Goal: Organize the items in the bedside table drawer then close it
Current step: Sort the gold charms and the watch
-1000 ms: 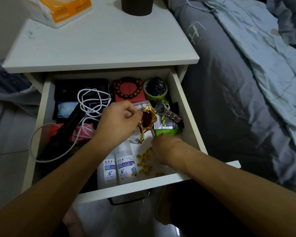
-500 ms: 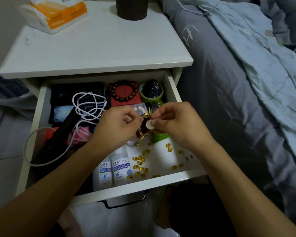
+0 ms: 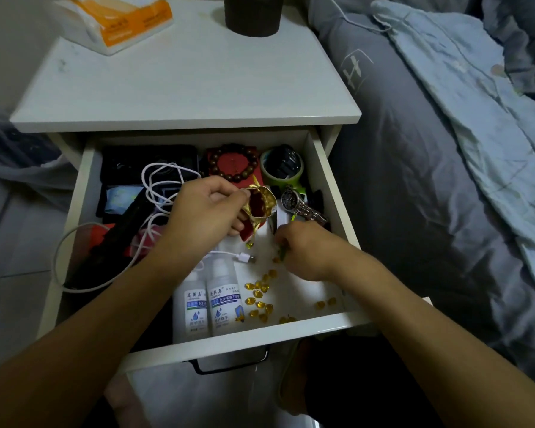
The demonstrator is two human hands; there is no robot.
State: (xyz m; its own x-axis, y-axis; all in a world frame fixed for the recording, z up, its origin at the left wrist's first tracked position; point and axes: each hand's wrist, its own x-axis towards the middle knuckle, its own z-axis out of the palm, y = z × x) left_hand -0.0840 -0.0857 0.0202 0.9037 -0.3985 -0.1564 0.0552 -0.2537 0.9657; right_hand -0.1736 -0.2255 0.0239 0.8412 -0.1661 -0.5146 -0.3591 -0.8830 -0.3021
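The small amber capsules (image 3: pixel 261 296) scattered on the near right floor of the open white drawer (image 3: pixel 325 168) could roll or miss the red-and-gold pouch (image 3: pixel 259 202) if its mouth sags, since the left hand (image 3: pixel 206 208) pinches its rim while the right hand (image 3: pixel 305 250), fingers curled down, seems to pinch one up

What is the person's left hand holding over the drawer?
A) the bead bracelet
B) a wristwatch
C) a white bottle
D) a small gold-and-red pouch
D: the left hand pinches the open gold-and-red pouch; the wristwatch, white bottles and bead bracelet lie untouched in the drawer.
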